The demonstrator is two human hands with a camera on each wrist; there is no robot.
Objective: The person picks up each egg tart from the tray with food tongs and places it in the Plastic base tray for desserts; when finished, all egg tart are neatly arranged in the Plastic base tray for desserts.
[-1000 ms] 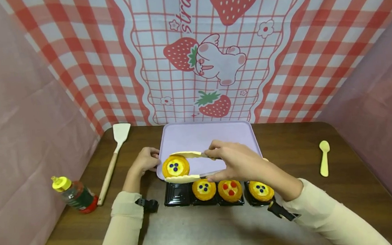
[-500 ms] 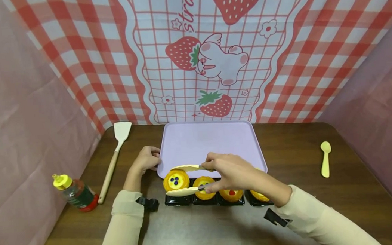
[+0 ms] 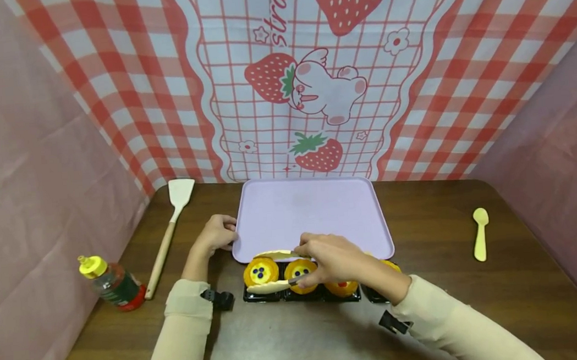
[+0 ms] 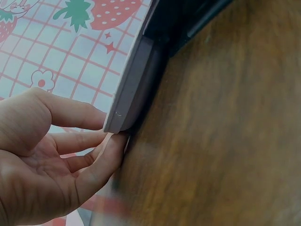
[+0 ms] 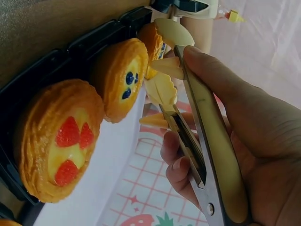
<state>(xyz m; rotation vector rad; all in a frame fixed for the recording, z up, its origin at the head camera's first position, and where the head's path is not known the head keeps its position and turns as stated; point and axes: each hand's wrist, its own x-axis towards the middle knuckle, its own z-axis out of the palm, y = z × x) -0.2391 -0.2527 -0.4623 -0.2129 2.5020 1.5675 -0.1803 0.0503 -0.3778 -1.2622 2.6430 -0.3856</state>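
Observation:
My right hand [image 3: 330, 259] grips a pair of tongs [image 5: 216, 155] with cream scalloped tips. Between the tips sits a blueberry-topped egg tart [image 3: 261, 271], at the leftmost black square holder [image 3: 262, 297] of a row. Beside it are a second blueberry tart [image 5: 120, 80] and a strawberry-topped tart [image 5: 61, 141], each in its own black holder. A fourth tart at the right is mostly hidden under my right forearm. My left hand [image 3: 217, 232] pinches the left rim of the lilac tray [image 3: 310, 206], thumb and fingers at its edge in the left wrist view.
A white spatula with a wooden handle [image 3: 166, 245] lies at the left. In front of it stands a squeeze bottle [image 3: 116, 287] with a yellow cap. A yellow spoon [image 3: 480, 234] lies at the right. A checked strawberry cloth [image 3: 313, 90] hangs behind the table.
My right hand has brought the tongs and the blueberry tart from over the tray's front left corner toward me and down onto the leftmost holder. The left hand stays at the tray's rim.

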